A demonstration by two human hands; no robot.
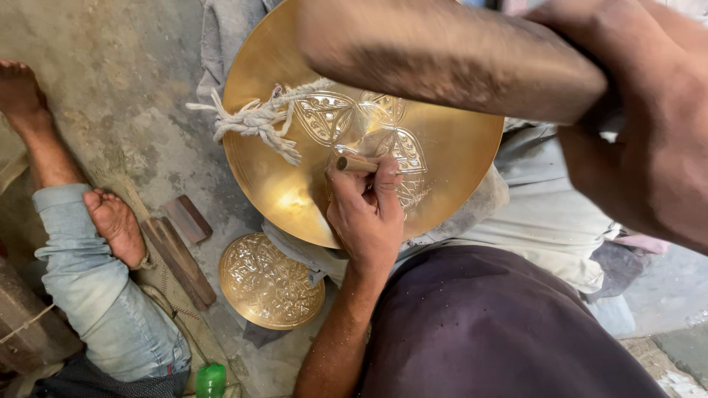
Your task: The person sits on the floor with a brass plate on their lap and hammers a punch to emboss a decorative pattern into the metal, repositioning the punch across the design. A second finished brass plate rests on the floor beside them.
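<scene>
A single view is given, taken from a camera worn on the head and pointed almost straight down. The scene is seen from close range: the brass plate [369, 133] is framed in the upper middle, and the concrete floor [125, 81] is seen to the left of it. The right hand [649, 125] is caught very near the lens, large and blurred, at the upper right. The wearer's own lap is taken in along the lower edge. No second view is supplied, so nothing is shared between views.
</scene>
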